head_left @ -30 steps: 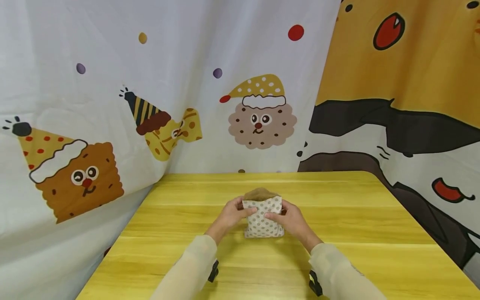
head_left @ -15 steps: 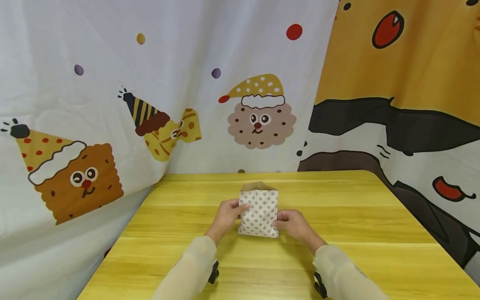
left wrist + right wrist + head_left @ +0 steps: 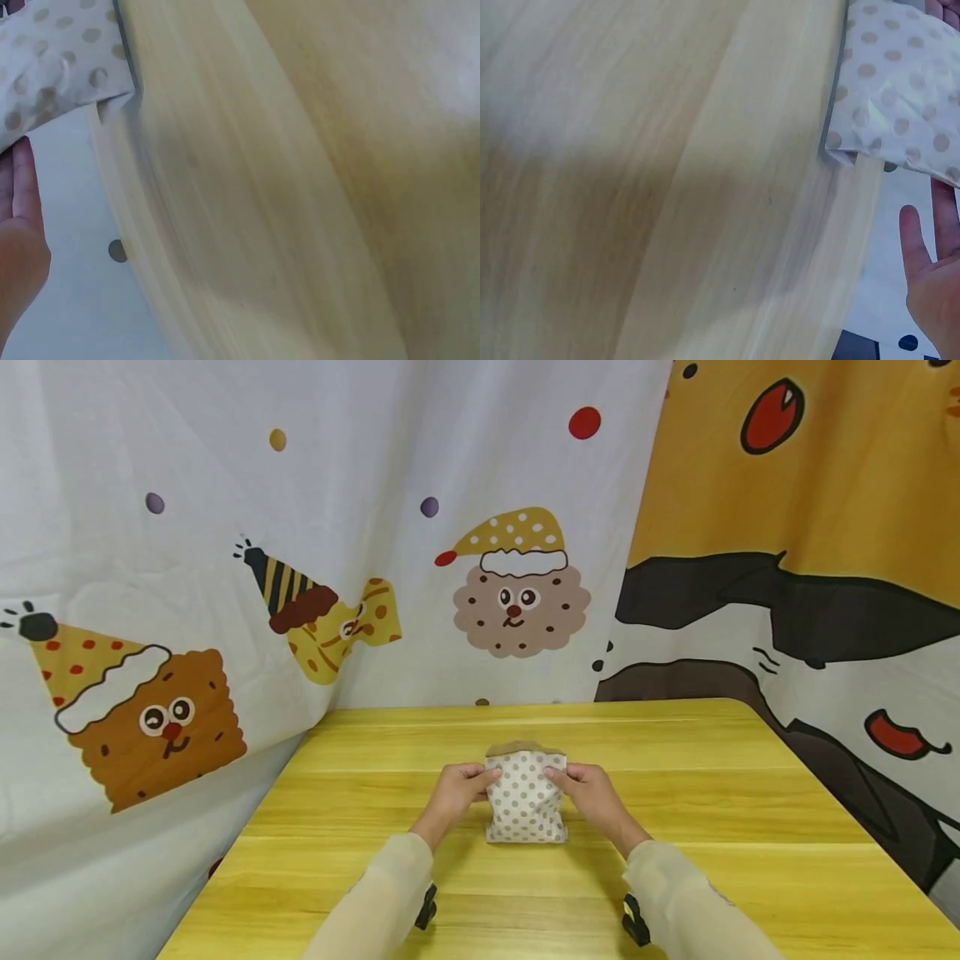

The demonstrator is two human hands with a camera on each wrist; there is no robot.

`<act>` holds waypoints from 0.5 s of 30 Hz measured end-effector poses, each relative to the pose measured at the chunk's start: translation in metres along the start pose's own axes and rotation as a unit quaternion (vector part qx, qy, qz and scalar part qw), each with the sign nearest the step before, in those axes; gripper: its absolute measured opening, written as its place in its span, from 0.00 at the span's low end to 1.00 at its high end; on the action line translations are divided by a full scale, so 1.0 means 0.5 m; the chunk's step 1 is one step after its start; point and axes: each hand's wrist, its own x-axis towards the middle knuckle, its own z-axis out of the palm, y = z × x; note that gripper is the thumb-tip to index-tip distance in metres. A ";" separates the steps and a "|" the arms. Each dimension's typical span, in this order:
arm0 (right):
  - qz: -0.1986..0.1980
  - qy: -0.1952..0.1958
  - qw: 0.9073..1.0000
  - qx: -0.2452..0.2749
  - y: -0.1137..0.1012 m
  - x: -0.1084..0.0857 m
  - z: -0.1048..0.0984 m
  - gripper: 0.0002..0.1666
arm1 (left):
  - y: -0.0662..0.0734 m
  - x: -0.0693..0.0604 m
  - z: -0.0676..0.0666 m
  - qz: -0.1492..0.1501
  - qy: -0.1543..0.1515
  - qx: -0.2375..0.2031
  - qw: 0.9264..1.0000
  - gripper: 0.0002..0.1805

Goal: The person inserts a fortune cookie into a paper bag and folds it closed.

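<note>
A small white paper bag with tan dots (image 3: pixel 525 802) stands upright at the middle of the table, its bottom edge at the tabletop. Along its top shows a brown flap (image 3: pixel 517 747). My left hand (image 3: pixel 456 792) pinches the bag's upper left side, thumb on the front and fingers behind. On the upper right side, my right hand (image 3: pixel 596 795) pinches it the same way. In the left wrist view, part of the bag (image 3: pixel 60 64) fills the top left corner. The right wrist view has the bag (image 3: pixel 900 90) at top right. Its contents are hidden.
The yellow wood-grain table (image 3: pixel 360 877) spreads out on all sides of the bag. Behind it hangs a white curtain (image 3: pixel 375 443) printed with cartoon biscuits. Another printed cloth (image 3: pixel 720 485) hangs at the right.
My right hand slid from the bag's top right down to its lower right side, then back up. The bag was lifted a little and straightened, then lowered.
</note>
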 end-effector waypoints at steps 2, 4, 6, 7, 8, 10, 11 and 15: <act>0.004 0.007 1.000 0.013 -0.001 -0.001 0.000 0.25 | 0.000 -0.001 -0.004 -0.013 -0.006 0.002 1.000 0.21; 0.006 0.012 0.999 0.037 -0.001 -0.001 0.001 0.23 | -0.001 -0.002 -0.008 -0.030 -0.035 0.016 0.999 0.26; 0.006 0.016 0.998 0.057 0.000 0.000 0.002 0.23 | -0.004 -0.005 -0.010 -0.049 -0.064 0.026 0.996 0.26; 0.007 0.022 0.998 0.065 0.000 0.001 0.002 0.24 | -0.005 -0.006 -0.010 -0.054 -0.077 0.034 0.995 0.24; 0.006 0.028 0.997 0.067 0.001 0.001 0.002 0.25 | -0.006 -0.007 -0.009 -0.057 -0.085 0.039 0.994 0.21; 0.002 0.034 0.997 0.064 0.001 0.001 0.001 0.27 | -0.007 -0.009 -0.008 -0.055 -0.090 0.037 0.994 0.13; 0.001 0.036 0.998 0.061 0.001 0.002 0.001 0.27 | -0.006 -0.010 -0.006 -0.054 -0.087 0.033 0.994 0.11; 0.004 0.034 0.999 0.040 -0.003 0.001 0.002 0.25 | 0.003 -0.005 -0.005 -0.035 -0.074 0.041 0.996 0.19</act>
